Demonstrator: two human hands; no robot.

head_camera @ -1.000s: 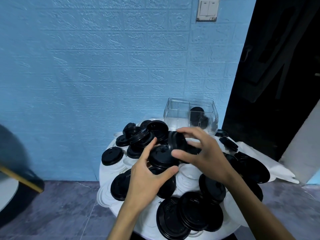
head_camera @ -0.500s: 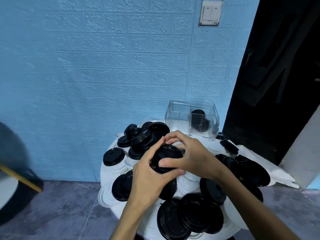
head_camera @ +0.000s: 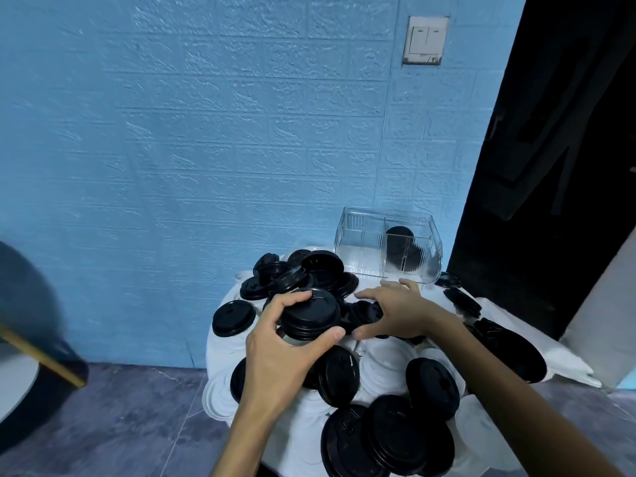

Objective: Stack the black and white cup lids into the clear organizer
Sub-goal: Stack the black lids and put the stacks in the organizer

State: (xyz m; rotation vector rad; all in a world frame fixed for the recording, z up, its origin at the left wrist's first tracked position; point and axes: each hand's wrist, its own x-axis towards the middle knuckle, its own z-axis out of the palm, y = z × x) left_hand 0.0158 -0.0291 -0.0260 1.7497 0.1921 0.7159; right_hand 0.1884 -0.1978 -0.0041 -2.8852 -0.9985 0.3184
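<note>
Black lid stack (head_camera: 310, 318) now gripped by left hand (head_camera: 282, 352) alone; right hand (head_camera: 401, 313) has let go, fingers spread.

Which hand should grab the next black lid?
Probably the right hand: it is spread over loose black lids, while the left hand already grips a stack of black lids.

A blue brick-textured wall (head_camera: 206, 149) fills the frame; a light switch (head_camera: 425, 40) sits upper right, a grey floor (head_camera: 137, 418) below.
</note>
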